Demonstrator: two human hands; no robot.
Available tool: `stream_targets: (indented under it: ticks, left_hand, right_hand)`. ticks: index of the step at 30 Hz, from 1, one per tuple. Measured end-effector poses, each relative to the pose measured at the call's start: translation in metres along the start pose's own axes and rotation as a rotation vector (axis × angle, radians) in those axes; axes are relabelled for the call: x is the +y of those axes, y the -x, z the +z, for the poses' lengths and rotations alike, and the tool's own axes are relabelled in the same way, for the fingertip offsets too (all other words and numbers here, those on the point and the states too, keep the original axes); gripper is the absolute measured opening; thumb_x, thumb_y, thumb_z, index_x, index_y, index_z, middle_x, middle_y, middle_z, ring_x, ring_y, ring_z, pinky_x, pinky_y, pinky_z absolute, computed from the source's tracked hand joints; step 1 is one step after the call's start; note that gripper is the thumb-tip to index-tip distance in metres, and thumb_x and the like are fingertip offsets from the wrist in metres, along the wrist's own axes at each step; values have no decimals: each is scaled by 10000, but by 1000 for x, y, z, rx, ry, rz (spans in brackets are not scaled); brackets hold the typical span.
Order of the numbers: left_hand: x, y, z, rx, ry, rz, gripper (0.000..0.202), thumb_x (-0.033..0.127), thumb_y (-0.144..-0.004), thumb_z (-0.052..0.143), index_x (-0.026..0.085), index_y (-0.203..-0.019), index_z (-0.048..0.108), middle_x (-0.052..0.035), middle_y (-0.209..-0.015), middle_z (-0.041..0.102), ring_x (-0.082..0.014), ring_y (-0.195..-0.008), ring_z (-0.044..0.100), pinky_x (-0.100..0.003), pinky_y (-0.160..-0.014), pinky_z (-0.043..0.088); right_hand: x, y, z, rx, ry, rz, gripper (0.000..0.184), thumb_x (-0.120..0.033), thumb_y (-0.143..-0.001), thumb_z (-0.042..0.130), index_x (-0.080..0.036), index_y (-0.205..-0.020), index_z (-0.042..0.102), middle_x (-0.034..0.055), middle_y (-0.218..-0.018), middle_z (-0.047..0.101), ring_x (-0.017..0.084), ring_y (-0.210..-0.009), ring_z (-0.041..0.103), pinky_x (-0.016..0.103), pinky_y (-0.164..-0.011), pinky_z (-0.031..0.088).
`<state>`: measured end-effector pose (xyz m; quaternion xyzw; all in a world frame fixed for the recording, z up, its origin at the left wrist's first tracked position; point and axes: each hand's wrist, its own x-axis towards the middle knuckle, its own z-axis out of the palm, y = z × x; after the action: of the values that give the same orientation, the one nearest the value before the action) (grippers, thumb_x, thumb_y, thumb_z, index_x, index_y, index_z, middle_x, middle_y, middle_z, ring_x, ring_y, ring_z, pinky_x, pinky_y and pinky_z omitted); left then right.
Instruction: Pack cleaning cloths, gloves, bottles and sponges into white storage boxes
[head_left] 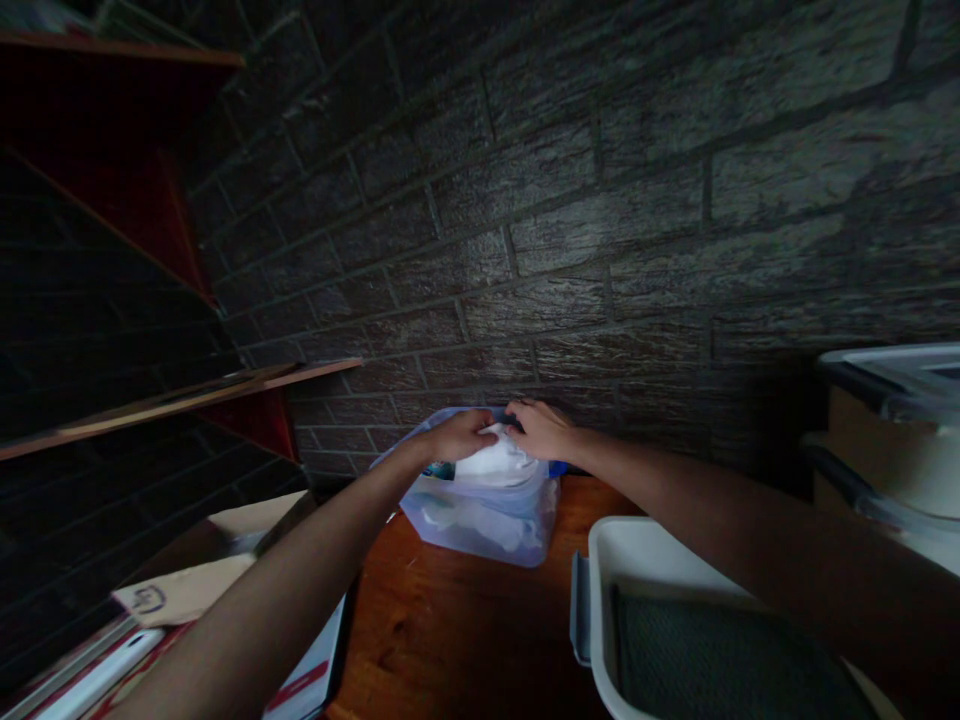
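A translucent plastic bin (472,530) stands on the wooden table, close to the brick wall. In its top lies a white, soft-looking bundle (501,462), perhaps cloth or a bag; its exact kind does not show. My left hand (459,438) grips the bundle's upper left, thumb on the near side and fingers partly hidden. From the other side, my right hand (541,432) has its curled fingers on the upper right of the same bundle. Something green (441,469) shows beneath my left hand, and more white material shows through the bin's front wall.
A white tub with a dark mesh-like bottom (600,600) is at right front. Lidded clear boxes (892,390) are stacked far right. An open cardboard box (195,590) lies at left, below a wall shelf (300,375). The wooden table (442,630) extends toward me.
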<state>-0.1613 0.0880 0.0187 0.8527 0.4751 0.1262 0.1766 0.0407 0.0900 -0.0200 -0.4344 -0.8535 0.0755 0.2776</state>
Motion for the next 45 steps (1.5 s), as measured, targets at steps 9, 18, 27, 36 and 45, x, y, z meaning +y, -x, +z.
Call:
stream_targets:
  ticks: [9,18,27,36,45]
  left_hand:
    - [128,17,-9,78,380,261,373,502,-868,667,152,-997,661,-30,-819,682,-122,-640,581,-211,-564,400]
    - [226,12,60,73,1369,354,334,309,-783,830,140,-1049,718,-51,-909,738,-107,-731,663,-187,-699,534]
    - [246,0,113,182,1721,215,228,159,-774,821,118,-987,749,-99,-994,769,-165,-879,719,-248,-823,593]
    - [211,-7,116,394,1529,155,262,393,-833,755,143,-791,688,-40,-741,703,-147,-685,678,-220,-618,537]
    - [231,26,131,51,1287,413,736,768,-632,756,168,-1053,684,71,-548,381,-58,-480,193,-201,-452,139]
  right_hand:
    - [-1,87,-99,313,-265,-211,741,-539,-796,762,-198,-1411,528,93,-1388,615,242,-1206,604,338,-1001,478]
    - [12,193,-153,508,-418,10,436,-548,-1002,477,-163,-893,650,-9,-733,584,130,-659,517,228,-554,385]
    - [32,221,-162,721,-464,136,425,-520,-996,497,-172,-800,644,5,-719,568,152,-675,485,246,-578,362]
    - [20,236,-182,780,-596,235,424,-554,-961,557,-177,-784,632,-6,-687,521,130,-628,442,239,-526,322]
    - [13,241,-167,591,-634,260,425,-547,-954,573,-171,-771,647,11,-668,543,124,-584,437,239,-469,307]
